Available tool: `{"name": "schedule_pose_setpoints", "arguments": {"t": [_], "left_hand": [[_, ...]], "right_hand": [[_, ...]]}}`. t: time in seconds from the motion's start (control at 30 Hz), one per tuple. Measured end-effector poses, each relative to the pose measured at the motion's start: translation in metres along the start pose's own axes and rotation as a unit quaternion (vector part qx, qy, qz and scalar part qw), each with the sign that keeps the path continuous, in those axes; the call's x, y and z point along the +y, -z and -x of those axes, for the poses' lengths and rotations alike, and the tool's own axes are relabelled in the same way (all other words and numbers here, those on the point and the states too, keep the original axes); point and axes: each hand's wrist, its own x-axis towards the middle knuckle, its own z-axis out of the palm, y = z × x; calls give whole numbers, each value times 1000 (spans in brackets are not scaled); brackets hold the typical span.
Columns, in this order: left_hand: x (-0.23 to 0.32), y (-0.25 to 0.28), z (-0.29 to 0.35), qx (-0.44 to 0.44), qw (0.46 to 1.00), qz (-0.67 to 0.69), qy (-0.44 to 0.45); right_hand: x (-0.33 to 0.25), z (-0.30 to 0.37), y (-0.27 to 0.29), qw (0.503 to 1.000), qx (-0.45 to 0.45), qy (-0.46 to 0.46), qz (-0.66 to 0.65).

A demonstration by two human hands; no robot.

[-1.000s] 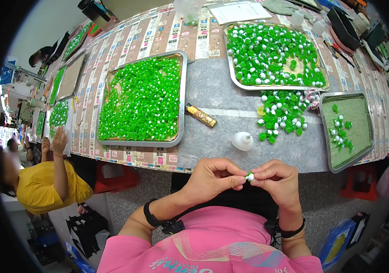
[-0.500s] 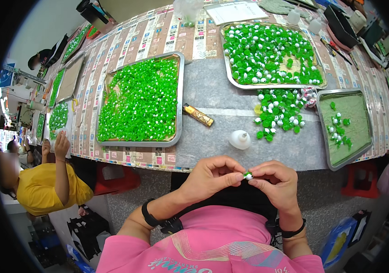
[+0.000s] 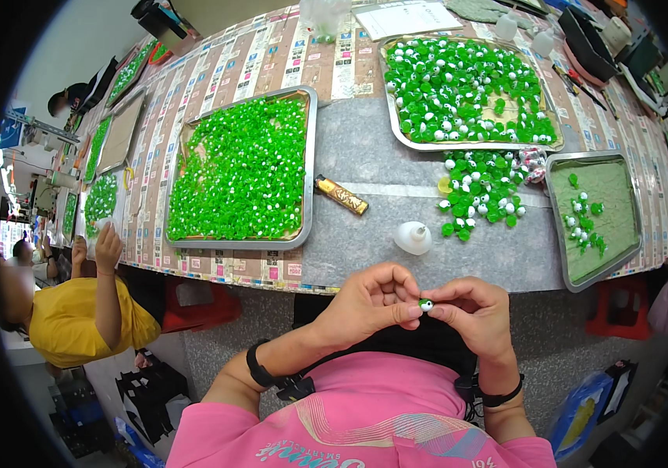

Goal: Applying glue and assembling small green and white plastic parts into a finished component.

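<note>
Just past the table's front edge, my left hand [image 3: 374, 306] and my right hand [image 3: 470, 313] meet fingertip to fingertip. Pinched between them is a small green-and-white eyeball piece [image 3: 426, 305] with a black dot. Both thumbs press at it, and the fingertips hide part of its sides. Nearest on the table stands a white squeeze bottle [image 3: 413, 238] with a narrow nozzle. Beyond it lies a loose pile of similar eyeball pieces [image 3: 481, 195] mixed with clear green parts.
A metal tray [image 3: 308, 171] of small green parts sits left, a fuller tray [image 3: 474, 146] at the back, and a green-lined tray [image 3: 619, 210] with a few pieces at right. A lighter [image 3: 341, 195] lies mid-table. A person in yellow [image 3: 88, 324] works at left.
The eyeball piece has turned a little in my fingertips, so its black dot shows more plainly. My left fingers have shifted slightly and loosened. Things on the table stay put.
</note>
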Motion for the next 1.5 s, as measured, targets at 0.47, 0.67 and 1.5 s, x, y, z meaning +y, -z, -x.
{"name": "schedule_pose_setpoints", "arguments": {"t": [0.47,0.67,1.5], "left_hand": [[-8,6,1,19,996,83,30],[-10,3,2,36,999,19,-21],[-4,0,1,77,951,-241,-176]], "right_hand": [[8,-5,-8,998,14,18,-62],[8,-5,-8,996,6,0,-87],[5,-5,-6,984,-45,-37,-169]]}}
